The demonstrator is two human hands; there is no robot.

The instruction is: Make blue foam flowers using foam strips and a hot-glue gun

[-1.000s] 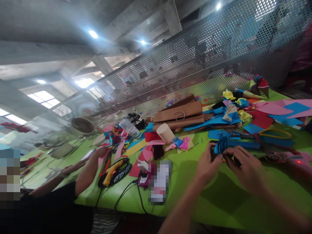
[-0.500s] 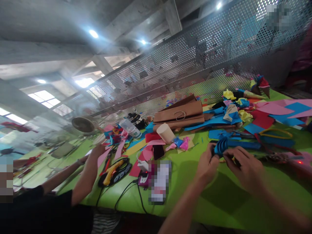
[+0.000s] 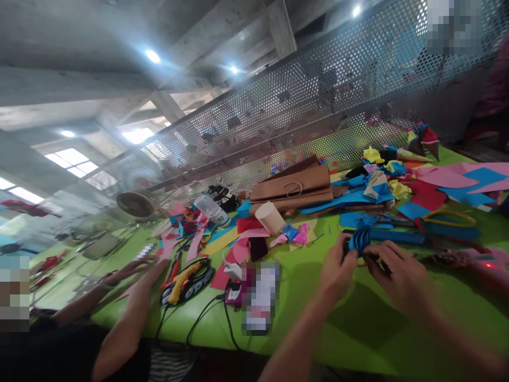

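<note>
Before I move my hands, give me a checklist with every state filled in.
1. Left hand gripping the pleated blue piece: ok.
2. Right hand close to that piece: ok.
3. Right fingertips actually pinching it: cannot tell, the hand hides them.
4. Co-worker's hands apart from the person's own: ok.
5. Phone clear of both the person's hands: ok.
6. Yellow corded tool switched off: cannot tell.

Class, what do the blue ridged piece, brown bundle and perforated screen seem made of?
Blue ridged piece: perhaps matte paper or foam; thin curved layers.
Brown bundle: probably smooth, matte paper or foam; broad flat folds.
Perforated screen: likely dull grey metal; regular round holes.
</note>
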